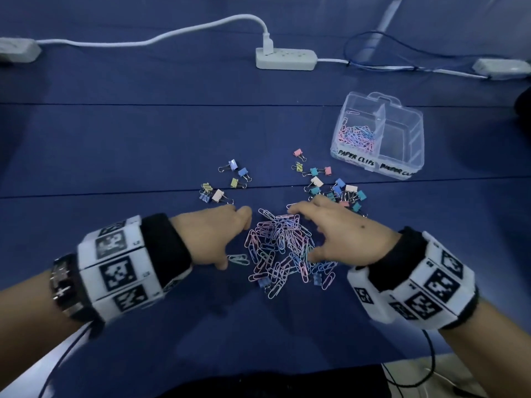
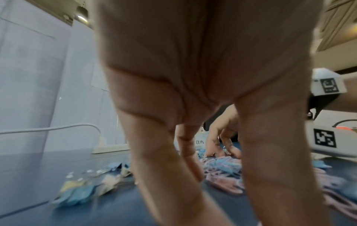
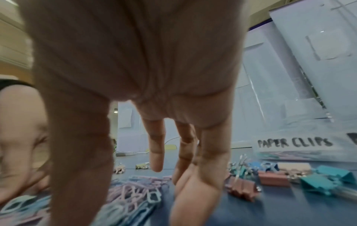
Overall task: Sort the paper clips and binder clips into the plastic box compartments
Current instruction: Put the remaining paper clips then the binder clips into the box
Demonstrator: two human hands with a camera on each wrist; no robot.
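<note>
A heap of pink and blue paper clips (image 1: 280, 248) lies on the blue cloth between my hands. My left hand (image 1: 230, 239) stands on its left side, fingers (image 2: 164, 160) pointing down to the table and holding nothing. My right hand (image 1: 316, 231) stands on the right side the same way, with its thumb (image 3: 77, 152) and fingers spread over the clips (image 3: 131, 192). Coloured binder clips lie in a left group (image 1: 224, 185) and a right group (image 1: 336, 188). The clear plastic box (image 1: 402, 156) holds paper clips (image 1: 357, 135) in its left compartment; the right one looks empty.
A white power strip (image 1: 286, 58) with a plugged cable lies at the back, with further strips at both far corners and a blue wire loop (image 1: 373, 53). Two small blue binder clips (image 1: 263, 282) sit among the paper clips. The table's front edge runs just below my wrists.
</note>
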